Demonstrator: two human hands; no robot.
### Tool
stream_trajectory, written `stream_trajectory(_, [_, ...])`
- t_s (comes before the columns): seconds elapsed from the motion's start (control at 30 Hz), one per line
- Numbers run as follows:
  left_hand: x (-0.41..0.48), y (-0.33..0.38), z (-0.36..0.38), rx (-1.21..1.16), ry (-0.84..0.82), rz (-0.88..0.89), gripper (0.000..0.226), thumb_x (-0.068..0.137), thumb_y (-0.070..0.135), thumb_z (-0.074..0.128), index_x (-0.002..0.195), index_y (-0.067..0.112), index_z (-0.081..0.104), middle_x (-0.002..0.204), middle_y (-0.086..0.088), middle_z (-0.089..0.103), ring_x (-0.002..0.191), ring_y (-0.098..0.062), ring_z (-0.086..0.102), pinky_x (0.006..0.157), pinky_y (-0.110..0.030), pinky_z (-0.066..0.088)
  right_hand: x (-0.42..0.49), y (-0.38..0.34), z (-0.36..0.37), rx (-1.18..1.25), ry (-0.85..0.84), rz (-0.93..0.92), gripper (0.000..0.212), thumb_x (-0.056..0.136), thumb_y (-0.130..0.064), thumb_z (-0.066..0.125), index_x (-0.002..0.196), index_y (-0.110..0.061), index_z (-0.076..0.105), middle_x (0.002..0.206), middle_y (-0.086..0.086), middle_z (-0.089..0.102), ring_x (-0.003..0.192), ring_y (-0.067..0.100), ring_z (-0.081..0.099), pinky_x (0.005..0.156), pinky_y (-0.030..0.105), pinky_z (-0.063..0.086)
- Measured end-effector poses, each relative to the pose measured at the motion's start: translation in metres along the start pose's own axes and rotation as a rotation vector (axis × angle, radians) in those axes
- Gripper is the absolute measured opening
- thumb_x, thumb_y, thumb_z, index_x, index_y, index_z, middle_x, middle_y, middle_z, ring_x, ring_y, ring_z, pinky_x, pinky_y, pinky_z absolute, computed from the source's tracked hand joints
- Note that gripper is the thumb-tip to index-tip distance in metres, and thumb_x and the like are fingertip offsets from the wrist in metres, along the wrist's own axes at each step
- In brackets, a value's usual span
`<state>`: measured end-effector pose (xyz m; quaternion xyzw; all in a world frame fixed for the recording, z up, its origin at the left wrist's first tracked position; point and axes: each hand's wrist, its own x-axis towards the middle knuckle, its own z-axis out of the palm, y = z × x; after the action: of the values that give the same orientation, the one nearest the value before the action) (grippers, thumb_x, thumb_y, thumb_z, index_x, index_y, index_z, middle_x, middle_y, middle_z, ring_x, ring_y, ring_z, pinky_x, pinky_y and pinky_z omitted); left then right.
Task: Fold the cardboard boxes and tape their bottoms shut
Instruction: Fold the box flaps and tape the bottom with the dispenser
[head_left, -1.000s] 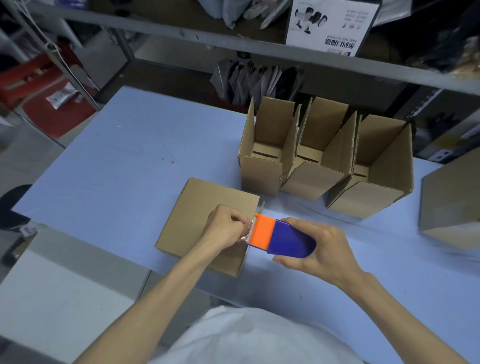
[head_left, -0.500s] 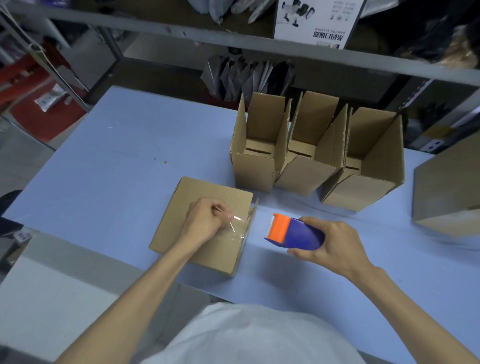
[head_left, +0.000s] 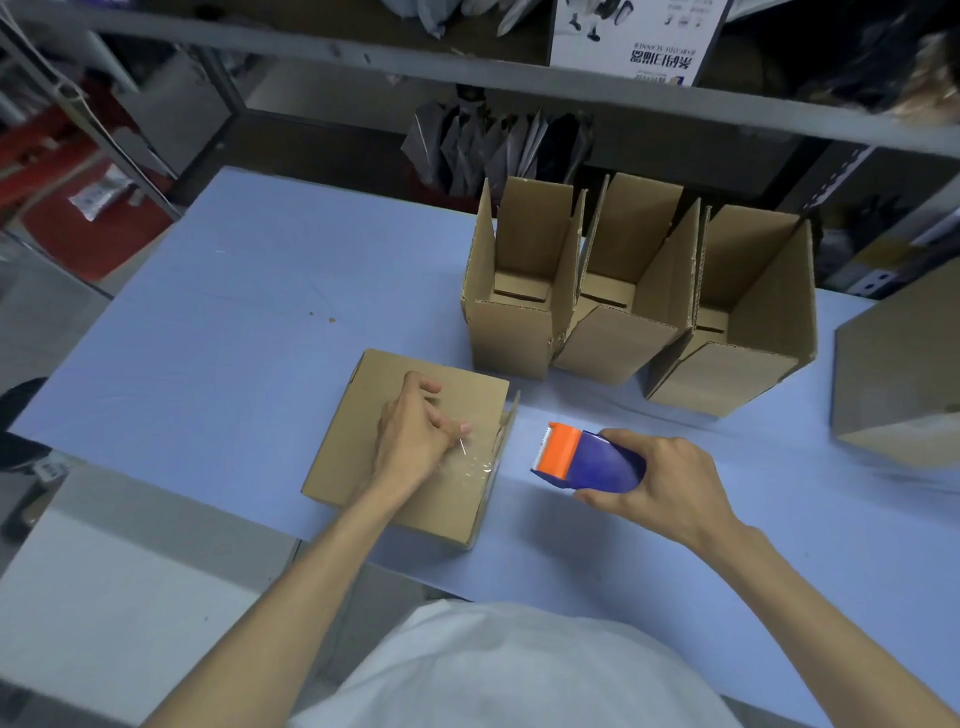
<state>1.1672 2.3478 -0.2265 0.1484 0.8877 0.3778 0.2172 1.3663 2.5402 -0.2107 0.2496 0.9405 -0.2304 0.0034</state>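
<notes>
Right grip (head_left: 660, 483): closed round the blue body of the dispenser (head_left: 587, 460), orange toothed end pointing left; resting on the bench or just above it, cannot tell.
Left grip (head_left: 415, 436): lying on the upturned box, fingers half curled, thumb tip at the tape; pinching or only pressing, cannot tell.
Tape (head_left: 470, 462): clear, wrinkled strip on the box's bottom by its right edge, running roughly left to right; no strand visible across to the dispenser.
Box (head_left: 353, 457): bottom up, near the front edge of the bench, a flap corner poking up at its right side.
Key relation: dispenser just to the right of the box, apart from it, toothed end facing the taped edge; tape's long axis in line with that gap. Left grip directly on the strip, right grip one short reach away.
Step, as a judgement: smoothing the strip down; probably a job for the left grip alone, the right only parking the dispenser.
Risk: wrinkles sealed in if pressed unevenly.
Bench (head_left: 234, 338): blue top, carrying everything here.
Open boxes (head_left: 618, 343): three upright in a row, sides touching, behind the upturned one; any tape beneath hidden.
Far right: one more box (head_left: 898, 374), cut by the frame.
Shelf (head_left: 519, 83): grey rail beyond the bench.
</notes>
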Motion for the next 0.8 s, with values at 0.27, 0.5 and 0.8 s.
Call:
stream_trajectory(0.27, [0.007, -0.007, 0.007, 0.153, 0.001, -0.049, 0.058, 0.067, 0.034, 0.086, 0.107, 0.015, 0.048, 0.082, -0.002, 0.071, 0.095, -0.022, 0.062, 0.086, -0.038, 0.047, 0.006, 0.001, 0.006, -0.045, -0.051, -0.020, 0.057, 0.060, -0.064, 0.075, 0.105, -0.032, 0.064, 0.087, -0.011, 0.070, 0.074, 0.014, 0.061, 0.053, 0.019, 0.036])
stream_trajectory(0.5, [0.017, -0.006, -0.006, 0.428, -0.033, 0.002, 0.071, 0.058, 0.058, 0.083, 0.095, 0.009, 0.048, 0.092, -0.007, 0.062, 0.088, -0.032, 0.060, 0.066, -0.037, 0.045, 0.014, 0.000, 0.007, -0.106, -0.133, -0.083, 0.059, 0.063, -0.067, 0.071, 0.109, -0.032, 0.060, 0.094, -0.013, 0.069, 0.079, 0.010, 0.058, 0.055, 0.015, 0.035])
stream_trajectory(0.8, [0.010, -0.016, 0.009, 0.320, -0.054, 0.101, 0.035, 0.075, 0.045, 0.077, 0.090, 0.026, 0.052, 0.073, 0.011, 0.062, 0.079, -0.016, 0.061, 0.063, -0.030, 0.039, 0.035, -0.033, 0.029, -0.298, -0.253, -0.078, 0.047, 0.067, -0.061, 0.067, 0.097, -0.025, 0.058, 0.086, -0.004, 0.067, 0.078, 0.020, 0.060, 0.056, 0.024, 0.030])
